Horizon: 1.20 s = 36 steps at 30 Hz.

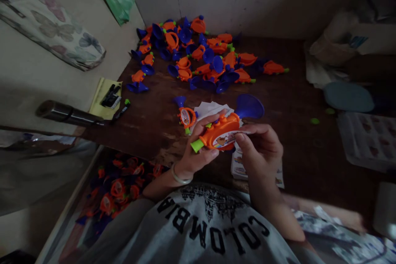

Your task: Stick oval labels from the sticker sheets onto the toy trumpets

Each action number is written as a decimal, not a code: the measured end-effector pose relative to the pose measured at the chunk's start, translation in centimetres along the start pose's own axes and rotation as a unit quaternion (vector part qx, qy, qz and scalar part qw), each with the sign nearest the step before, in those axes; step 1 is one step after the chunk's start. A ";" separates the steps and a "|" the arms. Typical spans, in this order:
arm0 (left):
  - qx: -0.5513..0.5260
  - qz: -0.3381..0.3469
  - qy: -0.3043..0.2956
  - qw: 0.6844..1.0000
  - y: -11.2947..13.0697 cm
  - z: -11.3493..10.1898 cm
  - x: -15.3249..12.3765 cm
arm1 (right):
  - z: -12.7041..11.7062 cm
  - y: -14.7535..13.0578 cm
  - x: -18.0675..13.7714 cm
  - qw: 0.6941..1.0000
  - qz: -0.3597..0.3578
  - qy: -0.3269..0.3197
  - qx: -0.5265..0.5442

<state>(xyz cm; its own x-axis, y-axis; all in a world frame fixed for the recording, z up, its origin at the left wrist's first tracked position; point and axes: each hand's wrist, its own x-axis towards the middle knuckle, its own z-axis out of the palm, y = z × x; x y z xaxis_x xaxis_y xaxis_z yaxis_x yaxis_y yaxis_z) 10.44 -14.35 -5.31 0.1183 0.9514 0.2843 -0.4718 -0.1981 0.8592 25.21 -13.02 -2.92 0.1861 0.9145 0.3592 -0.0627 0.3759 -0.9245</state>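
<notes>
From where I stand, the person is bent over a dark bench (287, 111) with an orange toy trumpet (227, 126) held up between both hands, above the bench and in front of the shirt. Its green mouthpiece (196, 145) points down toward the left, and its wide blue bell (250, 106) opens away to the far right.

The left hand (192, 157) wraps the mouthpiece end of the body, thumb along the near side and fingers over the far one, so that grip is closed firmly round the toy. The right hand (262, 148) has its thumb and forefinger pressed together on the right end of an oval printed label (225, 139), which lies against the flat orange face. I can't tell from here whether that end is stuck down.

To my eye the step in hand is seating this label on the body. The next move calls for a steady left grip and a light sweep of the right thumb outward to the tip, keeping the oval straight within its rim and free of creases.

Just below the right hand sits a stack of printed sheets (238, 169). Beyond the left hand lies a smaller-looking labelled trumpet (187, 117), beside some white papers (207, 109), and a heap of trumpets (198, 55) spreads along the wall.
</notes>
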 end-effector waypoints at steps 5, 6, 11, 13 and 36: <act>0.002 -0.007 -0.006 1.000 0.0 0.2 0.0 | 0.0 0.2 0.0 1.000 -0.013 0.012 -0.013; 0.000 -0.005 -0.007 1.000 0.0 0.2 0.1 | -0.1 0.2 0.0 1.000 -0.017 0.012 -0.017; 0.009 -0.023 0.003 1.000 0.1 0.4 0.4 | -0.1 0.4 -0.1 0.998 -0.028 0.019 -0.046; 0.007 -0.016 -0.001 1.000 0.1 0.4 0.5 | -0.1 0.5 -0.1 0.998 -0.032 0.019 -0.051; 0.047 0.046 0.023 0.998 0.1 0.6 0.5 | 0.4 0.9 0.0 0.996 -0.020 -0.002 -0.087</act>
<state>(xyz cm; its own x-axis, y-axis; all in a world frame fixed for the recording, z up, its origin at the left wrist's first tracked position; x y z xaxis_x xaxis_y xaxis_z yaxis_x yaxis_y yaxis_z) 10.97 -14.01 -4.87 0.0376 0.9376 0.3458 -0.3943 -0.3041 0.8672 24.78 -12.64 -3.69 0.1809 0.9000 0.3966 0.1158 0.3810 -0.9173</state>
